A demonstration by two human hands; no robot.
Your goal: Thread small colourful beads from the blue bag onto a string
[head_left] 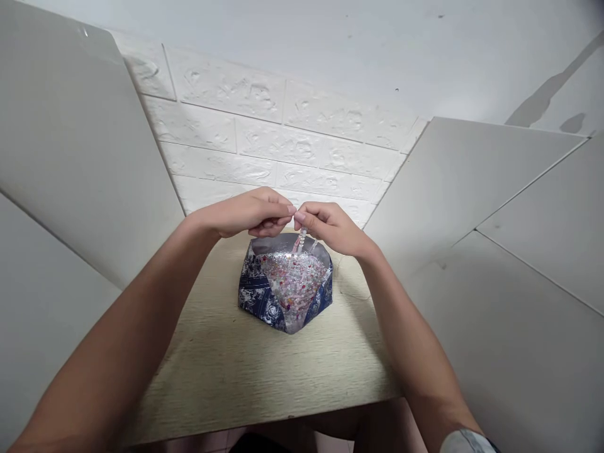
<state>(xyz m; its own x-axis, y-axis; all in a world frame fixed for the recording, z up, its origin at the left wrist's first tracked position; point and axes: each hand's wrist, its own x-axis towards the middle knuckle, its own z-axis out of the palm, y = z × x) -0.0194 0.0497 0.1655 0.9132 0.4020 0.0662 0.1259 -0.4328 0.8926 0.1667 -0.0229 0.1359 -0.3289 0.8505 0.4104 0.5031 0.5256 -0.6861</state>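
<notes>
My left hand [265, 212] and my right hand [326, 225] meet fingertip to fingertip above a navy, flower-patterned pouch [255, 296]. Thumb and fingers are pinched on both. Below the right fingers hangs a strand of small white and pink beads [302, 241], its lower end at the pouch's mouth. Whatever the left fingertips pinch is too small to make out, though it lies right beside the right thumb. Many tiny clear, pink and red beads [296, 280] fill the see-through front of the pouch.
The pouch rests on a light wooden tabletop [264, 371]. White brick-patterned wall panelling [302, 145] rises behind it. Pale boards stand close on the left [89, 126] and right [472, 182]. The table's front edge lies near my legs.
</notes>
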